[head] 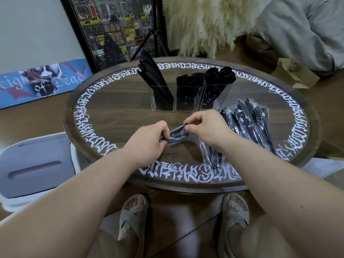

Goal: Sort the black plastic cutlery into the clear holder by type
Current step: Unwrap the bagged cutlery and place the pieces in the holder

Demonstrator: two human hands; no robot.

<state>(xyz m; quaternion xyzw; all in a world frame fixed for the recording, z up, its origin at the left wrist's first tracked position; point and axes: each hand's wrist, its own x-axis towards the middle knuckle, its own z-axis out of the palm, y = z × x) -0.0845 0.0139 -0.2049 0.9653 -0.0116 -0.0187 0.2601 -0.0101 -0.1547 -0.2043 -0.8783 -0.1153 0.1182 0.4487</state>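
A clear three-compartment holder [188, 105] stands at the middle of the round table. Its left compartment holds black knives [152, 75], the middle one black forks [189, 81], the right one black spoons [223, 74]. Between my hands is a clear-wrapped black cutlery piece [176, 135], held just above the table in front of the holder. My left hand [149, 140] pinches its left end and my right hand [206, 129] pinches its right end. A pile of wrapped black cutlery [247, 123] lies on the table to the right, partly under my right wrist.
The dark wooden round table [115, 101] has a ring of white lettering. A white bin [37, 164] stands at its left. A framed picture [115, 28], a tripod and a skateboard deck [42, 81] are behind. A cardboard box [294, 75] lies at the right.
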